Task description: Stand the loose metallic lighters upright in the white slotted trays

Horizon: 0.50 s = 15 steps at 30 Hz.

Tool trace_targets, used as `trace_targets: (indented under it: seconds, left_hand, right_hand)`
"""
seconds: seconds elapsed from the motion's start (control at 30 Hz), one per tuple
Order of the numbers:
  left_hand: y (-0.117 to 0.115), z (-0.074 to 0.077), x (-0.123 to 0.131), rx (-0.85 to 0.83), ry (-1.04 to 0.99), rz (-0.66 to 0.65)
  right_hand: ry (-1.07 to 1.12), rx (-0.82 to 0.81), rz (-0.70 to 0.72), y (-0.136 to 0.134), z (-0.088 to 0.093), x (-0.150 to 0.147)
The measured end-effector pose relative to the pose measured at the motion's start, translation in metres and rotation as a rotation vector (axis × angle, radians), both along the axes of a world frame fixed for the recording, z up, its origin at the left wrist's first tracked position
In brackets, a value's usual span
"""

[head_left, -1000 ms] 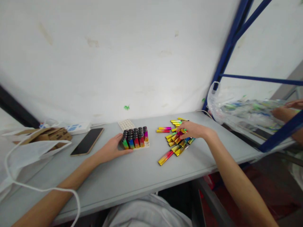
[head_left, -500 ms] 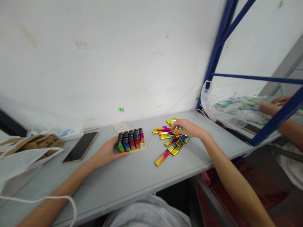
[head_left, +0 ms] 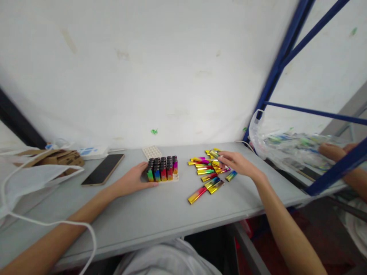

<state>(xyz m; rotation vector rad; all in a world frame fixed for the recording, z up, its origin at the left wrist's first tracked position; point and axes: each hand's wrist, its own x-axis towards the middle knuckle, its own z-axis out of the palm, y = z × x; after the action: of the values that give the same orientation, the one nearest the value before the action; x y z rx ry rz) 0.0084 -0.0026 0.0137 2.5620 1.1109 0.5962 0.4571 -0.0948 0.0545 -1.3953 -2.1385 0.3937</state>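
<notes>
A white tray (head_left: 174,178) on the grey table (head_left: 160,217) holds several upright rainbow-coloured lighters (head_left: 163,170) with black tops. My left hand (head_left: 134,179) rests flat against the tray's left side, fingers touching it. To the right lies a loose pile of shiny gold and rainbow lighter sleeves (head_left: 208,170). My right hand (head_left: 236,164) is over the pile's right part, its fingers curled down onto the sleeves; whether it grips one is hidden.
An empty white tray (head_left: 151,151) lies behind the filled one. A phone (head_left: 103,174), a cardboard box (head_left: 61,158), a white power strip (head_left: 93,151) and a white bag (head_left: 28,183) are at left. A blue rack (head_left: 275,76) and plastic bag (head_left: 286,147) stand right, with another person's hand (head_left: 334,151).
My right hand shifted slightly right across the pile of sleeves, and some sleeves were nudged. My left hand stays at the tray. The view swung a little.
</notes>
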Motion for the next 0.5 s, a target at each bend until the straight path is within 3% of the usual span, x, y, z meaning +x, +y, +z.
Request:
trace_targets:
  seconds: [0.13,0.27,0.37,0.5]
  left_hand:
    - [0.000,-0.001,0.000,-0.020,0.014,0.028]
    - [0.001,-0.003,0.000,-0.016,-0.005,0.045]
    - [0.002,-0.005,-0.001,-0.013,-0.007,0.023]
    - [0.003,-0.007,-0.001,-0.007,0.008,0.015]
  right_hand:
    - [0.210,0.121,-0.015,0.031,0.016,-0.035]
    - [0.431,0.127,0.013,0.068,0.020,-0.079]
    - [0.534,0.097,0.066,0.080,0.008,-0.107]
    - [0.751,-0.170,0.176,0.076,-0.018,-0.128]
